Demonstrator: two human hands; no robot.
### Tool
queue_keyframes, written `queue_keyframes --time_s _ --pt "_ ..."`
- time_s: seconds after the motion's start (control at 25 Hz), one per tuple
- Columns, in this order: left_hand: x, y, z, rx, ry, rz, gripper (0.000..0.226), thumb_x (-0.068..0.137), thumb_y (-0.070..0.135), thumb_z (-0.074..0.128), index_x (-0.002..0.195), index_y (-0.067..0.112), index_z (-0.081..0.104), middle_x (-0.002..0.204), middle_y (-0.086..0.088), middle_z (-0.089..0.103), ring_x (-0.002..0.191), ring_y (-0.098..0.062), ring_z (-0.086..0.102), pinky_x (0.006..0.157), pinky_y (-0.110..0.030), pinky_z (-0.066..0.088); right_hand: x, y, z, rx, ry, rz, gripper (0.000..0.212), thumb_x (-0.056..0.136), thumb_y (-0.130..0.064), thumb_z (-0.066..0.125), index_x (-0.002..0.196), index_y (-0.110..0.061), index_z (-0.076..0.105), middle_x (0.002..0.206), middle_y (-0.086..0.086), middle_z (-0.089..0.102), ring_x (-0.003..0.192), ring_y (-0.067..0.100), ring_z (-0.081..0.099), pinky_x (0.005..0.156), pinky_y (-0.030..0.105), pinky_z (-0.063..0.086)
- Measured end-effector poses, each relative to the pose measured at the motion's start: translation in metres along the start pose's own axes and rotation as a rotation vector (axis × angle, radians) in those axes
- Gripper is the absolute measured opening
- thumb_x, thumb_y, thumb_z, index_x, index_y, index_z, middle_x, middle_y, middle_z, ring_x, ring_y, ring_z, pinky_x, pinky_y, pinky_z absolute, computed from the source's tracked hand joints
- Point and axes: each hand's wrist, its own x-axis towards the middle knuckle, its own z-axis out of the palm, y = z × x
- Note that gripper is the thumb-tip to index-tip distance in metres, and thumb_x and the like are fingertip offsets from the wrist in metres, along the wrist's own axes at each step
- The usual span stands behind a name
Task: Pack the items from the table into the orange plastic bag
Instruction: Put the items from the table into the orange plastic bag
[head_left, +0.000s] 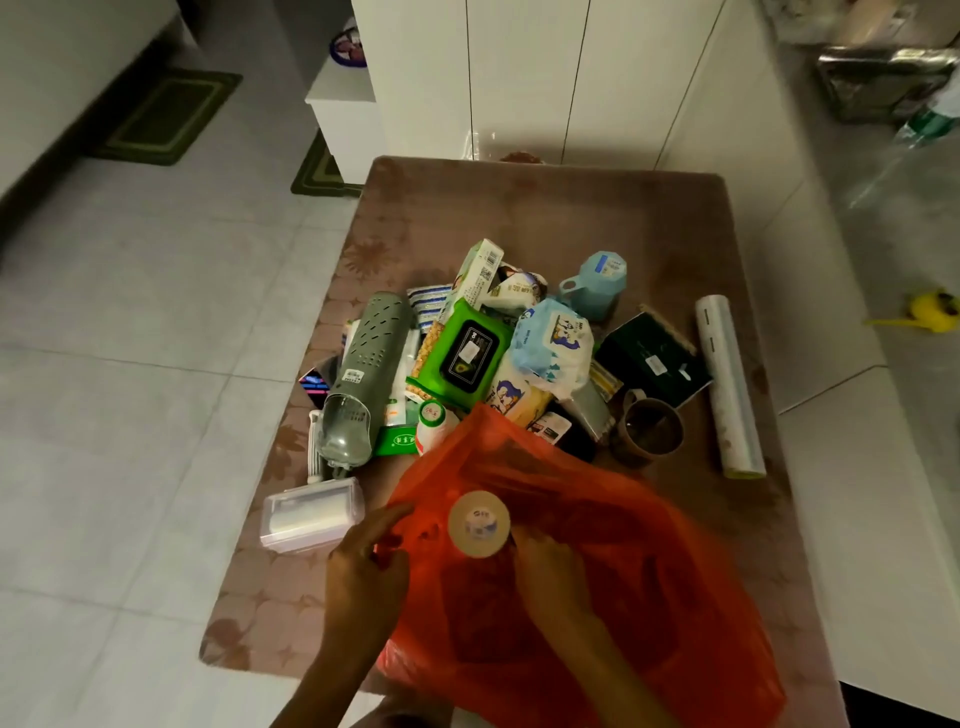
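Holding orange bag (597, 571) at near table edge (228, 613); far end bare.

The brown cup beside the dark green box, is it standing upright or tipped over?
Upright: the brown cup shows its open mouth facing up.

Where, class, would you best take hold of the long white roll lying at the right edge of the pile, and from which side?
Take the long white roll around its middle, coming from above. It lies flat on the table with nothing on top and bare table along its right side, so the fingers can close across its narrow round body.
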Motion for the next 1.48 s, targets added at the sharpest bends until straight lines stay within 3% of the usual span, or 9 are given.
queue_keyframes --time_s 0.12,0.28,0.36,0.56,0.68,0.84,0.92,1.12,1.48 --pt "0.000 0.000 0.001 -0.014 -0.035 0.020 0.061 0.074 -0.025 0.064 0.115 0.020 0.067 0.097 -0.007 0.069 0.075 -0.004 0.063 0.054 -0.004 0.051 -0.006 0.010 -0.008 0.150 -0.054 0.036 0.029 0.097 -0.018 0.051 0.126 -0.022 0.057 0.127 -0.003 0.063 0.112 0.015 0.062 0.090 0.030 0.052" --pt "0.002 -0.002 0.005 -0.037 -0.063 0.054 0.059 0.072 -0.026 0.066 0.115 0.014 0.069 0.103 -0.004 0.070 0.074 -0.008 0.065 0.055 -0.004 0.050 -0.014 0.040 -0.061 0.409 0.419 -0.014 0.024 0.093 -0.034 0.050 0.116 -0.039 0.056 0.098 -0.022 0.064 0.077 -0.013 0.059 0.059 0.007 0.044" --pt "0.002 -0.002 0.006 -0.034 -0.073 0.049 0.058 0.071 -0.027 0.066 0.115 0.011 0.070 0.107 0.000 0.069 0.081 -0.002 0.066 0.060 -0.003 0.049 0.006 0.075 -0.086 0.418 0.561 0.118 0.026 0.092 -0.034 0.049 0.117 -0.038 0.054 0.090 -0.019 0.063 0.065 -0.007 0.058 0.048 0.007 0.041" --pt "-0.003 0.003 0.008 -0.058 -0.075 0.026 0.064 0.070 -0.026 0.067 0.111 0.023 0.068 0.105 0.009 0.068 0.088 0.006 0.063 0.059 -0.002 0.048 0.050 0.132 -0.091 0.058 0.215 0.374 0.023 0.095 -0.025 0.047 0.114 -0.028 0.059 0.098 0.000 0.065 0.082 0.018 0.061 0.072 0.037 0.056" --pt "-0.005 0.005 0.006 -0.083 -0.068 0.010 0.062 0.072 -0.026 0.066 0.111 0.023 0.068 0.105 0.014 0.067 0.087 0.004 0.065 0.062 -0.004 0.050 0.045 0.127 -0.103 0.140 0.317 0.320 0.017 0.098 -0.024 0.051 0.106 -0.020 0.065 0.095 0.006 0.068 0.086 0.024 0.063 0.070 0.036 0.053" --pt "-0.001 0.004 0.006 -0.085 -0.059 0.016 0.058 0.075 -0.023 0.065 0.113 0.021 0.066 0.099 0.002 0.068 0.076 -0.001 0.066 0.058 -0.006 0.052 -0.036 0.109 -0.150 0.589 0.511 0.255 0.028 0.088 -0.061 0.054 0.099 -0.040 0.068 0.078 -0.010 0.071 0.068 0.006 0.066 0.057 0.026 0.052" --pt "0.000 0.005 0.007 -0.096 -0.063 0.008 0.059 0.076 -0.023 0.065 0.113 0.024 0.065 0.094 0.008 0.066 0.074 0.004 0.065 0.050 -0.008 0.051 -0.078 0.091 -0.153 1.005 0.437 0.306 0.039 0.079 -0.068 0.060 0.093 -0.035 0.073 0.072 -0.005 0.074 0.056 0.007 0.067 0.046 0.018 0.051" --pt "-0.002 0.002 0.009 -0.091 -0.110 -0.037 0.060 0.078 -0.021 0.063 0.115 0.026 0.066 0.095 0.011 0.067 0.071 0.007 0.064 0.046 -0.009 0.049 -0.088 0.047 -0.080 1.860 -0.235 0.951 0.033 0.086 -0.045 0.061 0.076 -0.015 0.068 0.047 0.009 0.057 0.033 0.017 0.047 0.035 0.021 0.036" --pt "-0.005 -0.003 0.013 -0.089 -0.105 -0.042 0.058 0.073 -0.021 0.065 0.111 0.022 0.072 0.099 0.005 0.072 0.082 -0.004 0.067 0.057 -0.011 0.050 -0.014 0.084 -0.010 1.903 -0.172 1.179 0.028 0.100 -0.031 0.048 0.086 -0.010 0.058 0.055 0.005 0.059 0.051 0.015 0.048 0.036 0.020 0.039"
